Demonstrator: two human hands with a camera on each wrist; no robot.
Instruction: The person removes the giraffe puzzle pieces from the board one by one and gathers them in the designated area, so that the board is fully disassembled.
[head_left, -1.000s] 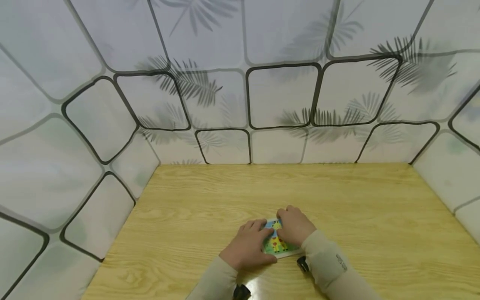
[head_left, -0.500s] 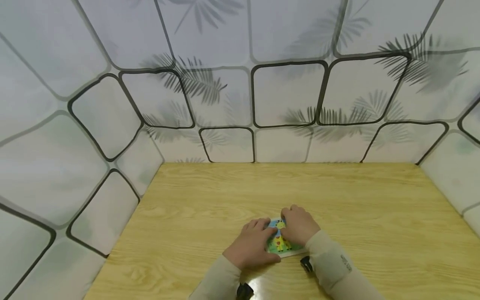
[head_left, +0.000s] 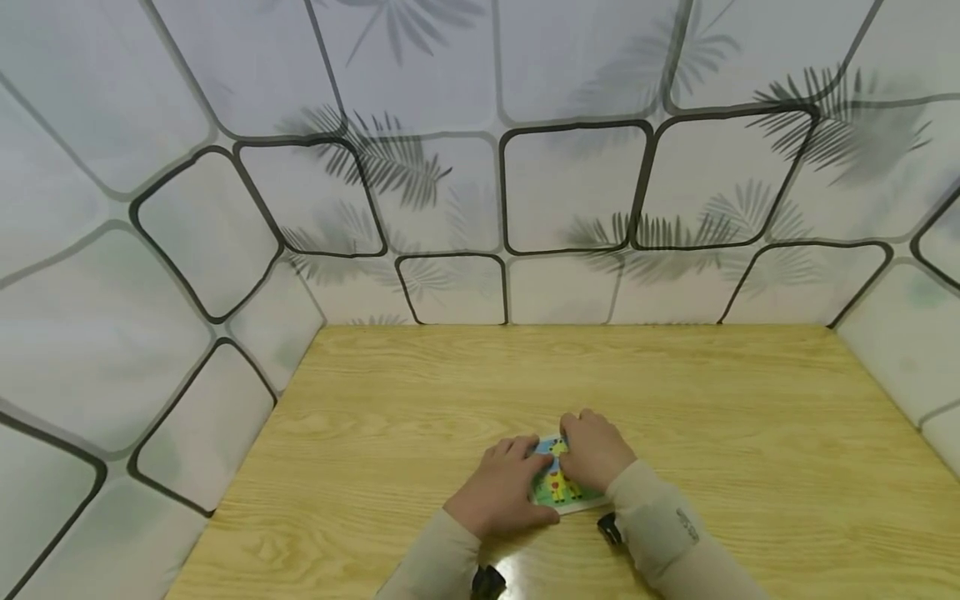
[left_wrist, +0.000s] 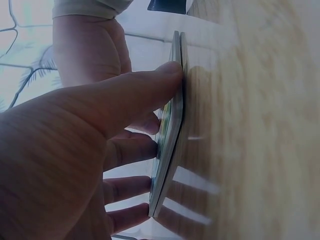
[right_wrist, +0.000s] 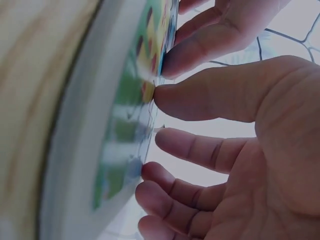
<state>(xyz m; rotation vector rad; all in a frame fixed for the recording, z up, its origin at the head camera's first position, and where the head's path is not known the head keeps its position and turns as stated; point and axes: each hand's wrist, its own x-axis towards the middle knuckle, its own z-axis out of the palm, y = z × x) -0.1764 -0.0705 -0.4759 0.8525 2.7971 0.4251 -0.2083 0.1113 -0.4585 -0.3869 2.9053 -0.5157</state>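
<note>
A flat board with a giraffe picture [head_left: 557, 487] and a pale border lies on the table. My left hand [head_left: 501, 490] holds its left side, the thumb at the near edge and the fingers spread towards the far edge. In the left wrist view, that thumb presses on the edge of the board [left_wrist: 172, 117], which shows two thin layers. My right hand [head_left: 597, 451] covers the board's upper right part with curled fingers. In the right wrist view, its thumb touches the picture [right_wrist: 147, 55] and some fingertips meet the far side; exact contact is partly hidden.
The wood-grain table [head_left: 420, 383] ends at a patterned wall [head_left: 562, 192] behind, with more wall to the left and right. Black wrist devices [head_left: 487, 582] sit below both sleeves. A bright reflection lies between the forearms.
The whole head view shifted slightly right, then settled a little back. Both hands keep the same places on the board, and the board shows no visible movement on the table.
</note>
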